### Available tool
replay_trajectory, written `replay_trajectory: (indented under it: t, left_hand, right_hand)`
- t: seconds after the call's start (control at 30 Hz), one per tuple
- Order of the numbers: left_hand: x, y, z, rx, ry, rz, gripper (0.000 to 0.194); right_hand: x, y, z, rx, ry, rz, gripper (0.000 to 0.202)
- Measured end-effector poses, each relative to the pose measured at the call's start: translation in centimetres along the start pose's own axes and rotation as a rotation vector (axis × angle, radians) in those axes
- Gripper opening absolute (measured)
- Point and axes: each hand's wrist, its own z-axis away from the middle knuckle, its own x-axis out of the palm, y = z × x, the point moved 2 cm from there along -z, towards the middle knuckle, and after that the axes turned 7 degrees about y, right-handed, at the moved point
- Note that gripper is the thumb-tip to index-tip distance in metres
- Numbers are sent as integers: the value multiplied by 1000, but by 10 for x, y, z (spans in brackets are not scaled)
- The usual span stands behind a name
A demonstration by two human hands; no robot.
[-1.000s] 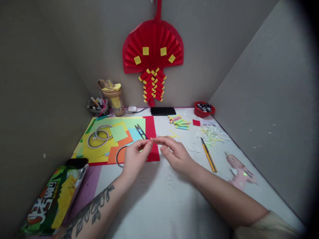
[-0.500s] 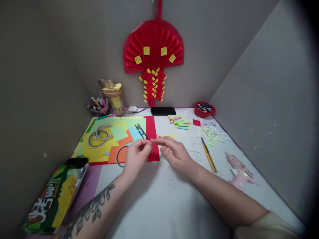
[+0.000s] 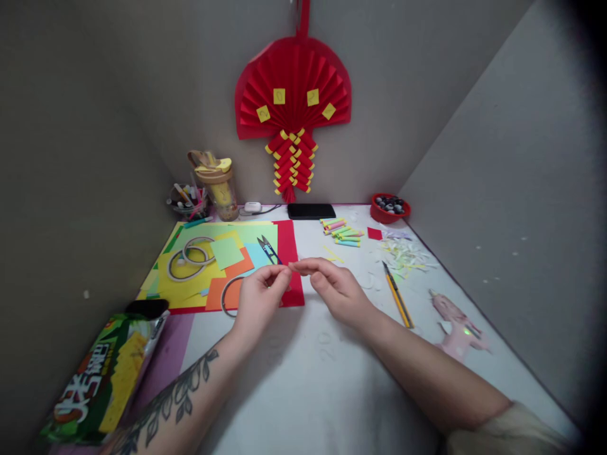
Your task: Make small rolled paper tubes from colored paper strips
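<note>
My left hand is closed in a pinch, thumb against forefinger. Whatever it holds is too small or too hidden to make out. Fingers stretched toward those fingertips, my right hand touches or nearly touches them, and I see nothing held in it. Just behind the left hand, thread snips lie on coloured paper. A roll of tape is partly covered by the left hand. Beneath both hands is the edge of a red sheet.
Two tape rolls rest on yellow paper. Small paper rolls, a red square, paper shreds, a utility knife and a pink glue gun lie right. A snack packet is front left; a tumbler stands behind.
My right hand's fingers have shifted slightly, with the thumb drawn closer to the forefinger. The left hand keeps its pinch almost in place.
</note>
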Motion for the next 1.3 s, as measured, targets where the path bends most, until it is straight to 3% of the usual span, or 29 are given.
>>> replay_trajectory:
  t: [0.23, 0.57, 0.73, 0.93, 1.1, 1.3]
  left_hand:
    - [1, 1, 0, 11, 24, -22, 19]
    - [2, 0, 1, -2, -1, -31, 18]
    - [2, -2, 1, -2, -11, 5, 29]
    - [2, -1, 0, 4, 3, 23, 23]
    - [3, 0, 2, 2, 13, 13, 17]
    - [3, -2, 2, 7, -21, 16, 27]
  right_hand:
    - [0, -2, 1, -71, -12, 113, 33]
    - [-1, 7, -4, 106, 28, -186, 33]
    - [-1, 3, -2, 68, 1, -91, 35]
    - [1, 0, 0, -28, -21, 47, 34]
    - [1, 7, -2, 57, 4, -76, 36]
    - [0, 8, -4, 100, -14, -167, 37]
